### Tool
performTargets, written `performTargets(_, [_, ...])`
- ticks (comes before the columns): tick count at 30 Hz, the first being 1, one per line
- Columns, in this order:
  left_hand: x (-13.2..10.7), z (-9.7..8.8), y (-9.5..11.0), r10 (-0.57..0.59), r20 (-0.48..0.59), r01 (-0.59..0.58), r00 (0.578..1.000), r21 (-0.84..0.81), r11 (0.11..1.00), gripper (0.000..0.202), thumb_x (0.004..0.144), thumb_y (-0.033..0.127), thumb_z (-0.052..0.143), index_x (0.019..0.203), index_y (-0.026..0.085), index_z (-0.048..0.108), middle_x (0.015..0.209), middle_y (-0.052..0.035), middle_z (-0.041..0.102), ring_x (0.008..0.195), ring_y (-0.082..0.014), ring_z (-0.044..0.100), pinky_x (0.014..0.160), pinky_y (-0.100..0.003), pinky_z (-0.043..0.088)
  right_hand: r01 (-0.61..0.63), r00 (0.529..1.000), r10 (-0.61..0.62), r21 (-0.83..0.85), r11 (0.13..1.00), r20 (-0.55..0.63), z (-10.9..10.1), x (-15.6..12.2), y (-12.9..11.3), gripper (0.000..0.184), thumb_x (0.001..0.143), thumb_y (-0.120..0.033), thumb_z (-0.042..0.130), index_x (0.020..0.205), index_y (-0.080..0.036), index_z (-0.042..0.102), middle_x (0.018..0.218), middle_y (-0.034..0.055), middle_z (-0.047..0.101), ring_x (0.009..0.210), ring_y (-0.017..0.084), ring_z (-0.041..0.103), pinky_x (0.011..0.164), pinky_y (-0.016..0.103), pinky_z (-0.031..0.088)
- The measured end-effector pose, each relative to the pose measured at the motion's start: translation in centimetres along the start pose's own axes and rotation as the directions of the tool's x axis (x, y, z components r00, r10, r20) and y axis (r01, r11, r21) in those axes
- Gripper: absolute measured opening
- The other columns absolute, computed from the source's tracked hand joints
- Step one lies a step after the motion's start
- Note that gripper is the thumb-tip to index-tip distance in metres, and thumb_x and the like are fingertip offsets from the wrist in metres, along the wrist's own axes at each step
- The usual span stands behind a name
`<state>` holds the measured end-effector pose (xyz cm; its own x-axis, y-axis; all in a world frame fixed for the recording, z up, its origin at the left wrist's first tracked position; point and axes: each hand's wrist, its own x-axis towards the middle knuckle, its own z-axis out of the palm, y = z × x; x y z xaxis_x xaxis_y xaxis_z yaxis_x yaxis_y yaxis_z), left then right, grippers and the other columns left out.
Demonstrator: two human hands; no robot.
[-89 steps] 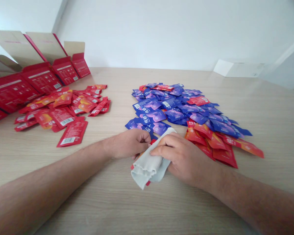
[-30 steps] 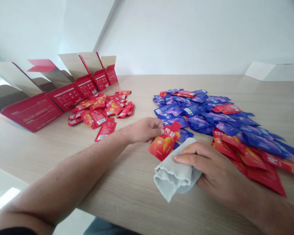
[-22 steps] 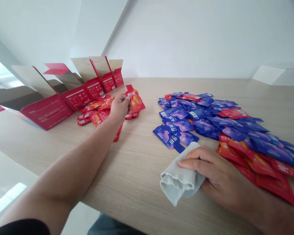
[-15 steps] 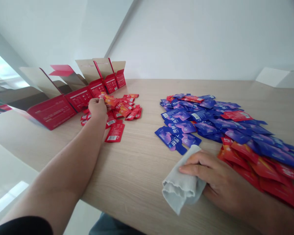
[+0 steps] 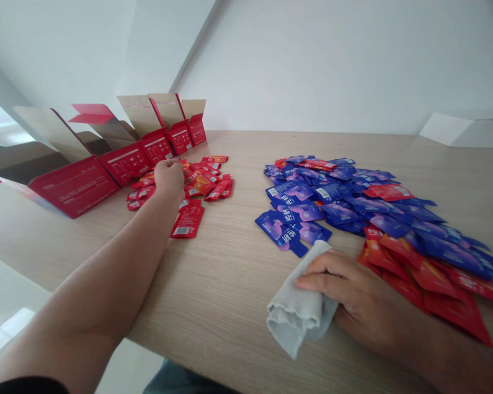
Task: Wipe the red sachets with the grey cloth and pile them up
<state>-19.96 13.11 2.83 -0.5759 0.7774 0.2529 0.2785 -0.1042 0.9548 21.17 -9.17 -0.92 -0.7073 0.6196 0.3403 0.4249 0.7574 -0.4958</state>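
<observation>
My left hand [image 5: 169, 179] rests curled on the loose heap of red sachets [image 5: 207, 183], and its fingers hide whatever lies under them. One red sachet [image 5: 188, 221] lies apart, just below my left wrist, with its barcode showing. My right hand [image 5: 355, 293] grips a folded grey cloth [image 5: 298, 312] on the wooden table [image 5: 225, 279]. That hand is next to a blue-purple sachet heap [image 5: 324, 200] and a spread of red-orange sachets [image 5: 427, 279].
Several open red cartons [image 5: 127, 164] stand in a row along the far left of the table. A white flat box [image 5: 447, 130] sits at the far right edge. Below the near table edge, a trouser leg [image 5: 181, 380] shows.
My left hand has moved away from the cloth to the red heap, and the red-orange sachet no longer shows in it. My right hand still holds the cloth. The view has shifted slightly.
</observation>
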Motion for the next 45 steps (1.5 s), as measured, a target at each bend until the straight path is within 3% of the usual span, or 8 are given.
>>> performTargets(6, [-7.2, 5.6, 1.3, 0.159, 0.307, -0.169, 0.938, 0.005, 0.986, 0.021, 0.078, 0.017, 0.064, 0.098, 0.019, 0.060, 0.073, 0.0028, 0.058, 0.053, -0.0097, 0.053, 0.045, -0.019, 0.044, 0.017, 1.000, -0.017, -0.016, 1.000, 0.002, -0.3, 0.0, 0.6, 0.044, 0.088, 0.000, 0.059, 0.123, -0.024, 0.070, 0.108, 0.0062, 0.066, 0.100, 0.021, 0.060, 0.087, 0.035, 0.051])
performTargets(14, [-16.9, 7.9, 3.7, 0.265, 0.816, -0.609, 0.514, 0.129, 0.783, 0.018, 0.087, 0.029, 0.063, 0.102, 0.021, 0.069, 0.084, -0.0011, 0.070, 0.074, -0.0139, 0.063, 0.067, -0.024, 0.048, 0.042, 0.999, -0.041, -0.135, 0.990, 0.013, 0.0, -0.3, 1.1, 0.032, 0.089, -0.007, 0.065, 0.117, -0.022, 0.073, 0.104, 0.0057, 0.067, 0.099, 0.021, 0.058, 0.084, 0.034, 0.050])
performTargets(20, [-21.2, 10.4, 7.0, 0.138, 0.937, -0.596, 0.321, 0.087, 0.798, 0.014, 0.088, 0.030, 0.059, 0.092, 0.021, 0.069, 0.071, 0.0020, 0.066, 0.060, -0.0114, 0.059, 0.056, -0.022, 0.042, 0.096, 0.994, -0.084, -0.214, 0.972, 0.068, -0.2, -0.6, 0.8, 0.026, 0.094, -0.013, 0.061, 0.115, -0.021, 0.074, 0.104, 0.0067, 0.068, 0.099, 0.022, 0.058, 0.085, 0.036, 0.050])
performTargets(26, [-25.3, 16.8, 9.9, 0.155, 0.971, -0.698, 0.180, 0.015, 0.716, 0.017, 0.086, 0.027, 0.056, 0.079, 0.020, 0.070, 0.069, -0.0008, 0.071, 0.058, -0.0132, 0.061, 0.053, -0.024, 0.040, 0.115, 0.991, -0.096, -0.232, 0.966, 0.094, -0.5, -0.8, 1.1, 0.026, 0.094, -0.016, 0.062, 0.117, -0.022, 0.074, 0.106, 0.0059, 0.068, 0.100, 0.023, 0.058, 0.089, 0.036, 0.048])
performTargets(30, [-27.9, 21.1, 10.5, -0.105, 0.991, -0.658, 0.077, 0.130, 0.742, 0.027, 0.087, 0.030, 0.053, 0.068, 0.018, 0.068, 0.062, -0.0031, 0.071, 0.046, -0.0134, 0.058, 0.047, -0.024, 0.040, 0.135, 0.986, -0.105, -0.257, 0.957, 0.127, -1.0, -1.1, 1.2, 0.027, 0.093, -0.019, 0.065, 0.119, -0.022, 0.073, 0.107, 0.0057, 0.068, 0.102, 0.023, 0.058, 0.090, 0.037, 0.047])
performTargets(33, [-29.5, 23.0, 10.7, -0.229, 0.971, -0.633, 0.069, 0.220, 0.742, 0.033, 0.087, 0.034, 0.053, 0.062, 0.017, 0.066, 0.054, -0.0038, 0.067, 0.038, -0.0123, 0.052, 0.042, -0.024, 0.040, 0.149, 0.982, -0.112, -0.263, 0.953, 0.152, -1.4, -1.3, 1.3, 0.027, 0.093, -0.021, 0.067, 0.119, -0.023, 0.073, 0.107, 0.0050, 0.069, 0.103, 0.023, 0.057, 0.091, 0.037, 0.046])
performTargets(38, [-30.6, 24.2, 11.0, -0.217, 0.956, -0.616, 0.197, 0.293, 0.731, 0.039, 0.086, 0.041, 0.056, 0.057, 0.018, 0.064, 0.046, -0.0040, 0.061, 0.032, -0.0140, 0.047, 0.039, -0.028, 0.038, 0.171, 0.980, -0.136, -0.266, 0.949, 0.145, -1.6, -1.5, 1.6, 0.026, 0.093, -0.021, 0.066, 0.118, -0.023, 0.073, 0.107, 0.0058, 0.069, 0.106, 0.024, 0.057, 0.092, 0.037, 0.047])
performTargets(45, [-30.8, 24.7, 10.6, -0.335, 0.908, -0.340, 0.251, 0.407, 0.848, 0.032, 0.083, 0.037, 0.063, 0.058, 0.019, 0.057, 0.043, 0.0016, 0.051, 0.031, -0.0097, 0.039, 0.039, -0.026, 0.030, 0.161, 0.981, -0.123, -0.276, 0.948, 0.151, -1.7, -1.5, 1.5, 0.025, 0.095, -0.021, 0.063, 0.118, -0.023, 0.073, 0.105, 0.0063, 0.067, 0.105, 0.023, 0.057, 0.091, 0.035, 0.048])
